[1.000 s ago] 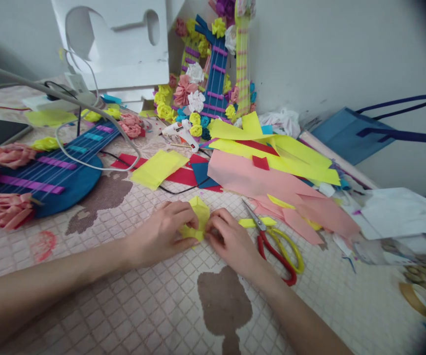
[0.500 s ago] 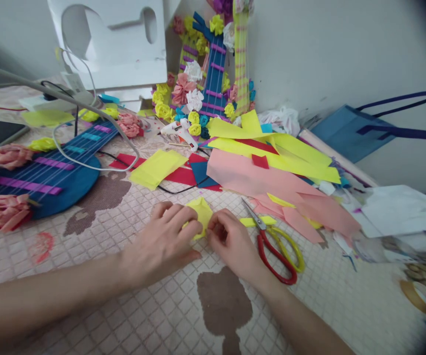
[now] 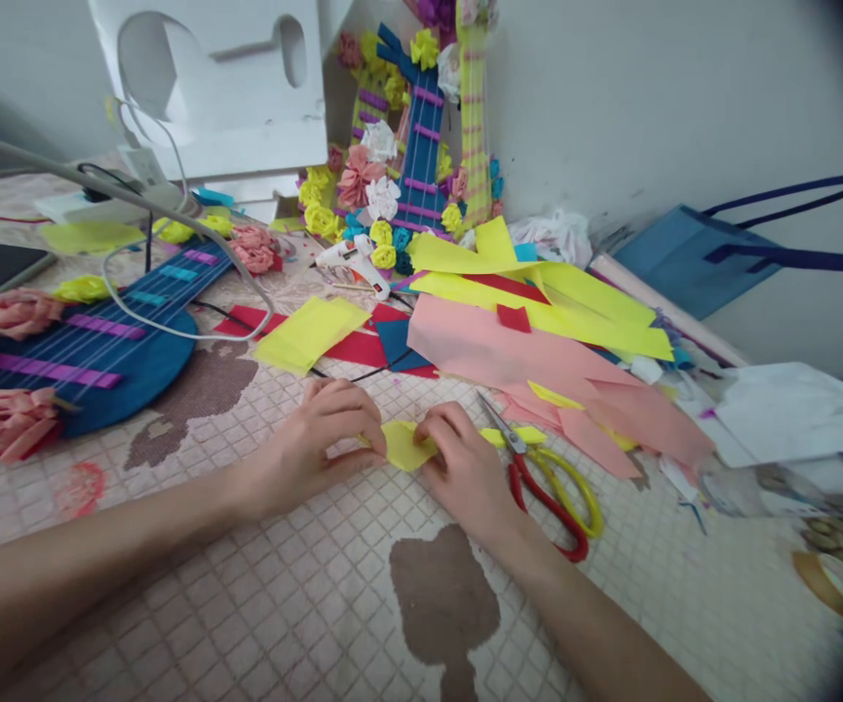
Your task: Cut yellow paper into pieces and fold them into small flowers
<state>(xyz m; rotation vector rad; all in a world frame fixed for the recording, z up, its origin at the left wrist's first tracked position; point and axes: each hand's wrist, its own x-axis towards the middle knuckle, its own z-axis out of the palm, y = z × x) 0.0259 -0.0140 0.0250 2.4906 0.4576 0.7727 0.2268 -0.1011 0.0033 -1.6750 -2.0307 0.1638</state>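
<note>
Small yellow paper [image 3: 406, 448] at twelve o'clock from me, between my hands; my left hand [image 3: 323, 444] pinching its nine o'clock edge, my right hand [image 3: 469, 473] its three o'clock edge; scissors [image 3: 516, 446] just beyond, at three; yellow sheets [image 3: 311, 334] near eleven; pink paper [image 3: 498, 346] between one and two.

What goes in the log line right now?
left hand: holding small yellow paper | right hand: holding its other side | scissors: on tablecloth, beside right hand
</note>
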